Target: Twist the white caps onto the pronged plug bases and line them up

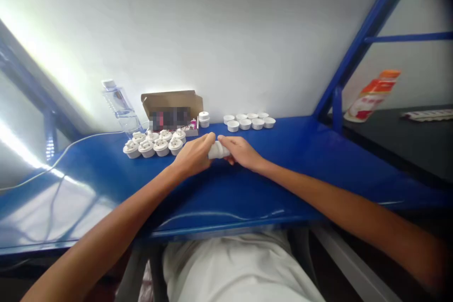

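Observation:
My left hand (196, 154) and my right hand (242, 152) are both closed around a white plastic plug adapter (218, 150), held sideways just above the table's middle. The left fingers grip its left end and the right fingers its right end, so both ends are mostly hidden. Left of my left hand stand several white plug adapters (161, 146) in two rows, their pins facing up. Beyond my hands, several round white plastic cups (245, 124) are lined up in two rows, open side up.
The blue table (226, 193) meets a pale wall. An open cardboard box (173, 99), a white adapter (204, 119) and a clear bottle (122, 106) stand at the back. A white cable (76, 141) runs left. Blue frame posts (336, 108) and an orange-capped bottle (373, 96) are right.

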`<state>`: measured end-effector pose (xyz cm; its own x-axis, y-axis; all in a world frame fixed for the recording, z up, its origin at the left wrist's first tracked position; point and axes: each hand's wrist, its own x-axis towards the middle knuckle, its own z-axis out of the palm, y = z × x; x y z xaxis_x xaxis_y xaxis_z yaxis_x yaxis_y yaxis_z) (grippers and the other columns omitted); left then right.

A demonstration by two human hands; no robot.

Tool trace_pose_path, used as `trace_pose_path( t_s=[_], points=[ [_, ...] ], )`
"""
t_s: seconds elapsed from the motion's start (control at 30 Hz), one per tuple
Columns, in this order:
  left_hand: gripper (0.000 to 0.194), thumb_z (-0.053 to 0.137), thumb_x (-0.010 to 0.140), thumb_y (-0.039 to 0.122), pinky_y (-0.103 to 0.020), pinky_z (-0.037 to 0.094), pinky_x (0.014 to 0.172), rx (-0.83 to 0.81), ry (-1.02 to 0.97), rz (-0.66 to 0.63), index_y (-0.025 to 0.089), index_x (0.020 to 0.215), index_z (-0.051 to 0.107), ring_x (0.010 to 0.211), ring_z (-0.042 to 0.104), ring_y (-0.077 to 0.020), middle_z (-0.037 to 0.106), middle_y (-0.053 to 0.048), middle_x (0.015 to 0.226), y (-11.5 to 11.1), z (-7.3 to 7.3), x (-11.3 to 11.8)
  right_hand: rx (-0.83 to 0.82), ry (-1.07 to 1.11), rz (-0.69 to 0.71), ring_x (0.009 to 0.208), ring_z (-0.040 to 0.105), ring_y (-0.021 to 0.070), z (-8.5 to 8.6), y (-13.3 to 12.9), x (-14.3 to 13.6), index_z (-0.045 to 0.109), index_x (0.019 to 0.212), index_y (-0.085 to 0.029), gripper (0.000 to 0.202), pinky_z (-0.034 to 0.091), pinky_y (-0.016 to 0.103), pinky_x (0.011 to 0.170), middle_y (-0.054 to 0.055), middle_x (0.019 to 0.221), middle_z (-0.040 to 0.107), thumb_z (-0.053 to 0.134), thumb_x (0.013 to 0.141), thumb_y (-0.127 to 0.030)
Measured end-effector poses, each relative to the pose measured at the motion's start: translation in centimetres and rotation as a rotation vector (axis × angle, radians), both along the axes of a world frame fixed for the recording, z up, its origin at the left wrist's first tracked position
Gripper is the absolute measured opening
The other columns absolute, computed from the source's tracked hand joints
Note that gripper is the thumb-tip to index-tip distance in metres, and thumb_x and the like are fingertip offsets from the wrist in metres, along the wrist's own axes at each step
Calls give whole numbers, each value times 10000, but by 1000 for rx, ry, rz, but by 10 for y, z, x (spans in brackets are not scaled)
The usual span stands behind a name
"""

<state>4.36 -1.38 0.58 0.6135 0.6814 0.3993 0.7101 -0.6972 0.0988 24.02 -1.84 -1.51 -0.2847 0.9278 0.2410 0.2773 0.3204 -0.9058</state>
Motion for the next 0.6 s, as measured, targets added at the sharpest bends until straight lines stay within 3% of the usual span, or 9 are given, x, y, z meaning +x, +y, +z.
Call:
trace_pose_path(
  t_s=[0.1,0.2,0.4,0.6],
  points=[
    [271,650,831,332,-318,422,646,-36,-47,10,229,1001,466,835,648,-247,645,-62,976,2,-1,1,174,-62,-133,644,623,163,-3,6,5,603,954,-212,408,481,280,606,11,794,679,622,880,-612],
    [194,626,854,369,-325,445,688,-72,-55,-5,231,937,518,819,634,-227,646,-47,952,7,-7,-1,314,-124,-216,770,641,184,-7,15,13,590,1047,-217,422,515,311,711,39,993,692,745,792,-517],
    [136,607,851,317,-309,425,667,-147,-12,-99,205,776,591,742,611,-199,657,-40,816,11,-12,-4,478,-242,-143,899,651,226,-14,41,17,697,1135,-217,301,530,358,808,73,1079,711,645,904,-404],
    [134,596,853,297,-302,433,668,-172,9,-107,204,759,614,761,621,-198,677,-48,837,8,-9,-2,506,-440,-202,964,655,225,-7,100,-2,760,1165,-184,316,499,359,936,97,1108,677,664,892,-311]
  ],
)
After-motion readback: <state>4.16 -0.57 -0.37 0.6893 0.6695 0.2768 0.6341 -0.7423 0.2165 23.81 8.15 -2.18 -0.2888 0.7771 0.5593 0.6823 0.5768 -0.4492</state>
